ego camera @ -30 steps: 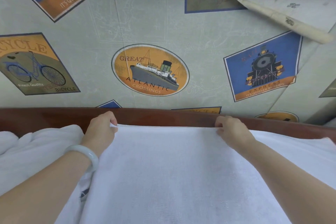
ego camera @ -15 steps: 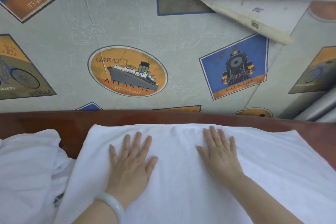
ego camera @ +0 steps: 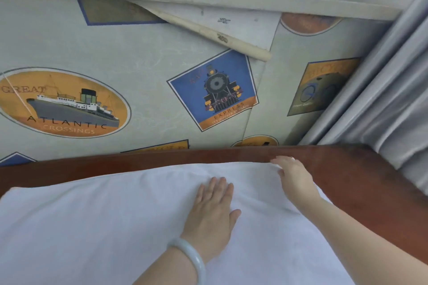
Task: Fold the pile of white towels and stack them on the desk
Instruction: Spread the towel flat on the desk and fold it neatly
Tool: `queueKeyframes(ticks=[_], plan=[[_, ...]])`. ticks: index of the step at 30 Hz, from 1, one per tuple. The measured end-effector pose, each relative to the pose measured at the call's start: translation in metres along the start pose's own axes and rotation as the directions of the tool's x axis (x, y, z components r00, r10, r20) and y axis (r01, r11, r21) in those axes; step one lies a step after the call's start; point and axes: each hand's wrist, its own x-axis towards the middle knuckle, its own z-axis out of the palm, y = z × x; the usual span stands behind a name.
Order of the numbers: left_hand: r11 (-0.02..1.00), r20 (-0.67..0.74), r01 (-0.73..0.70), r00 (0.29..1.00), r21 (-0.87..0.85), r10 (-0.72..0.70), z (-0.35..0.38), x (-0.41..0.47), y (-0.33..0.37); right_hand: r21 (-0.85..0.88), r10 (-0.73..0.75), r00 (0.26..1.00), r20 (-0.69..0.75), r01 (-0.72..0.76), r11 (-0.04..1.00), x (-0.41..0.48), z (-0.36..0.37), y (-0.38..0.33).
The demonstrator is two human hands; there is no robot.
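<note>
A white towel point(ego camera: 104, 227) lies spread flat on the reddish-brown desk point(ego camera: 361, 183), filling most of the lower view. My left hand point(ego camera: 213, 210), with a pale bangle on the wrist, presses flat on the towel near its middle, fingers straight and pointing toward the wall. My right hand point(ego camera: 293, 176) is at the towel's far right corner, where finger and thumb pinch the edge. The pile of other towels is out of view.
The desk's far edge butts against a wall point(ego camera: 143, 71) papered with ship and train pictures. A strip of wallpaper point(ego camera: 215, 34) has peeled and curled down. A grey curtain point(ego camera: 393, 109) hangs at the right, over the desk's right end.
Both hands lay flat side by side on the towel. The left hand has slid right and stays flat. The right hand has reached the far right corner. The view has turned right.
</note>
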Motion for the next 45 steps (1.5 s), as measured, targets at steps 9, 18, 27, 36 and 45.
queueKeyframes(ticks=[9,18,27,36,45], plan=[[0.997,-0.044,0.067,0.997,0.035,-0.065,0.013,0.001,0.009,-0.239,-0.027,0.92,0.39,0.13,0.962,0.066,-0.025,0.014],[0.986,-0.003,0.141,0.99,0.085,-0.141,0.026,0.024,0.024,-0.208,-0.023,0.961,0.276,0.083,0.975,0.084,-0.027,0.021],[0.973,0.14,0.201,0.966,0.114,-0.216,0.021,0.033,0.017,-0.07,-0.161,0.987,-0.016,0.16,0.985,0.038,0.009,0.037],[0.933,0.174,0.348,0.917,0.095,-0.36,-0.002,0.041,-0.039,-0.295,-0.016,0.978,0.21,0.079,0.952,0.043,0.028,0.044],[0.958,0.115,0.267,0.954,0.105,-0.278,-0.016,-0.012,-0.08,-0.42,-0.202,0.967,-0.156,0.12,0.9,0.054,0.024,0.042]])
